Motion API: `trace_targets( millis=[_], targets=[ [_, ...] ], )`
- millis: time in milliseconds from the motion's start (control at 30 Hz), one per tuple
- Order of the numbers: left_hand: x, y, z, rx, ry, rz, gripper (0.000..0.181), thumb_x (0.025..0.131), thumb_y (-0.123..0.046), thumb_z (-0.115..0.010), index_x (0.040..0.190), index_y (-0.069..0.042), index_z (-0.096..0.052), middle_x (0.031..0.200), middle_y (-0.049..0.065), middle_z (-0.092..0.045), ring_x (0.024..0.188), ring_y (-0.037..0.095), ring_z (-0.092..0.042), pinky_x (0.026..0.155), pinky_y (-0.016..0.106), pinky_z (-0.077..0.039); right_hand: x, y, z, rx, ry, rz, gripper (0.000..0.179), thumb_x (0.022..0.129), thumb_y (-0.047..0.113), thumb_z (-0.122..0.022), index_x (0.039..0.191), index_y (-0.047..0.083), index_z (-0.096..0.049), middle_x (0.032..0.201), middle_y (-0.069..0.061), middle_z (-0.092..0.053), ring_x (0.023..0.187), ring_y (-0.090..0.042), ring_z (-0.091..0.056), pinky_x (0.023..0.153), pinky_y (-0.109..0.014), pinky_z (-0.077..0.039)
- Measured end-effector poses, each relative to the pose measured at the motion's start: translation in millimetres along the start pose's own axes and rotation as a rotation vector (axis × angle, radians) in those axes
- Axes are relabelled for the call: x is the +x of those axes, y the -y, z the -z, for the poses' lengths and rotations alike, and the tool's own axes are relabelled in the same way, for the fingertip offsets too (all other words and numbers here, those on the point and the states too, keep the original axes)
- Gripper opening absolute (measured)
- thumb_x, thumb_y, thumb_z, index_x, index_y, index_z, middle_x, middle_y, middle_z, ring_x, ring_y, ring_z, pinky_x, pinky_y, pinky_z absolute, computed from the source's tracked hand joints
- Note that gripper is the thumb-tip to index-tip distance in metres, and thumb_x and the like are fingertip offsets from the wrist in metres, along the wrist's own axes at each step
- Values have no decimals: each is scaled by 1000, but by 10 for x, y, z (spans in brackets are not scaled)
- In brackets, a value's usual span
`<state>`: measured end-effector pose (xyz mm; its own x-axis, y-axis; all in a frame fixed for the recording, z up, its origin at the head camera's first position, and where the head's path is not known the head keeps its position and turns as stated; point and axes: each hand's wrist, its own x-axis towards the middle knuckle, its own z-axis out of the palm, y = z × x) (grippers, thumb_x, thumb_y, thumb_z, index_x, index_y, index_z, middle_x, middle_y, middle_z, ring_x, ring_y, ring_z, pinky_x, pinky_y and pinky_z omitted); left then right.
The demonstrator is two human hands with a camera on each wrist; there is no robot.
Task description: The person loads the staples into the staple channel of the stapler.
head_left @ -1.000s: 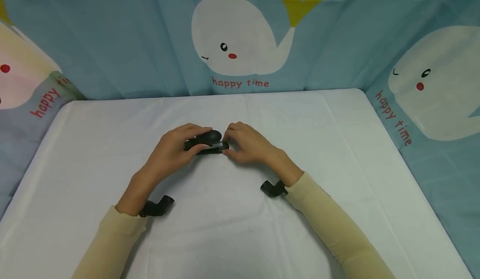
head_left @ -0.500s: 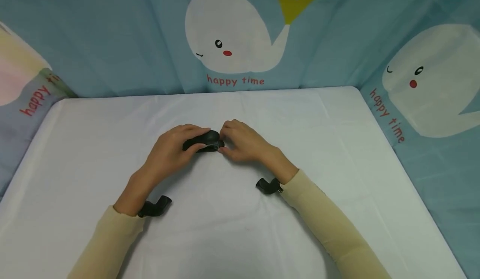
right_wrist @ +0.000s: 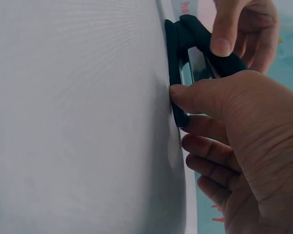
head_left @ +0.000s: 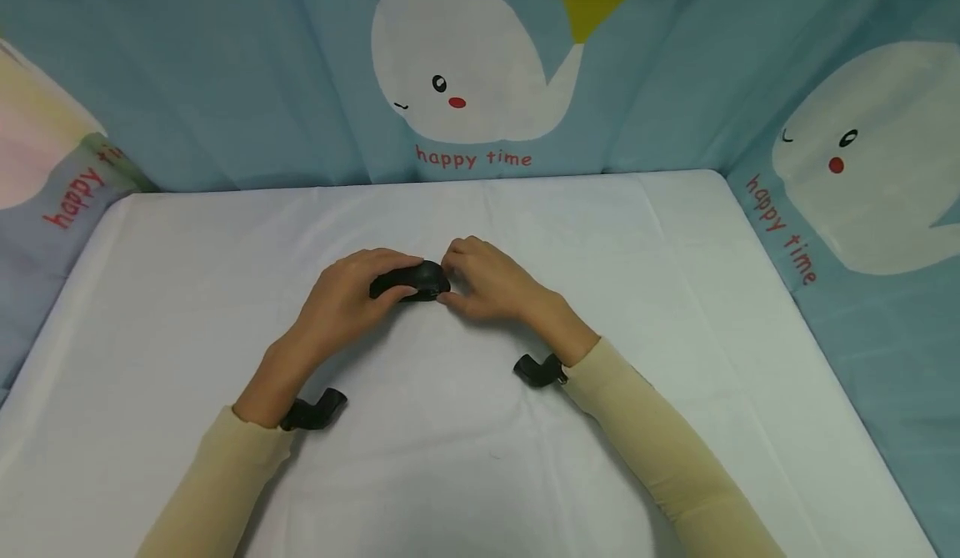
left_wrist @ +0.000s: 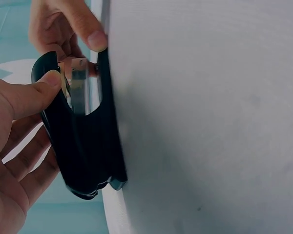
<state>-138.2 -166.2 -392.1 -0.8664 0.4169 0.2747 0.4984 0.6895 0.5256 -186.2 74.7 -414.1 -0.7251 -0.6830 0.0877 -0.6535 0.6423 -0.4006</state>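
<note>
A black stapler (head_left: 411,278) stands on the white-covered table between my hands. My left hand (head_left: 341,293) grips its upper arm, with the thumb on the near side and the fingers over the far side. My right hand (head_left: 491,284) pinches the front end of the base; in the right wrist view the thumb of the right hand (right_wrist: 256,114) lies on the base (right_wrist: 174,58). A strip of shiny metal (left_wrist: 78,87) shows between the stapler's arm and base in the left wrist view. The far side of the stapler is hidden by the left fingers.
White cloth (head_left: 450,458) covers the tabletop. A blue curtain (head_left: 262,82) with printed whales hangs along the back and sides. Black wrist-worn cameras sit at the left cuff (head_left: 315,409) and the right cuff (head_left: 538,370).
The stapler's upper arm has come down toward the base, so the gap that showed metal in the head view has narrowed. Both hands keep their hold in nearly the same place.
</note>
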Motion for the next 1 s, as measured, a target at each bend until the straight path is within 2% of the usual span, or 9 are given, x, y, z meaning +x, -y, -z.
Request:
trace_targets(
  millis=[400,700,833,1000],
  targets=[
    [10,-14,-3,29,15,-7,42,88,-19,-80,128,-24,-69,123,-3,-73,119,18,-66,101,40,-54,-17,47,45,4,-3,-16,26,91,34,-74,105,12,-69,106,0,-63,103,-17,-56,94,-33,-49],
    [13,-21,7,6,42,5,40,90,-20,-78,129,-21,-69,124,-2,-72,118,19,-66,99,42,-55,-68,45,89,26,26,-58,35,92,37,-73,119,16,-70,116,1,-64,113,-17,-57,103,-32,-48],
    [-57,-20,76,-22,46,31,41,93,-23,-75,132,-19,-66,128,0,-69,120,21,-65,99,44,-54,-86,54,104,35,49,-58,35,93,37,-72,123,19,-69,121,2,-64,117,-16,-57,107,-32,-47],
    [-98,6,226,-43,0,57,41,97,-26,-70,136,-23,-62,131,0,-67,122,22,-63,97,46,-53,-77,39,225,26,34,-52,36,96,34,-68,128,18,-66,127,1,-62,120,-18,-58,109,-36,-46]
  ],
)
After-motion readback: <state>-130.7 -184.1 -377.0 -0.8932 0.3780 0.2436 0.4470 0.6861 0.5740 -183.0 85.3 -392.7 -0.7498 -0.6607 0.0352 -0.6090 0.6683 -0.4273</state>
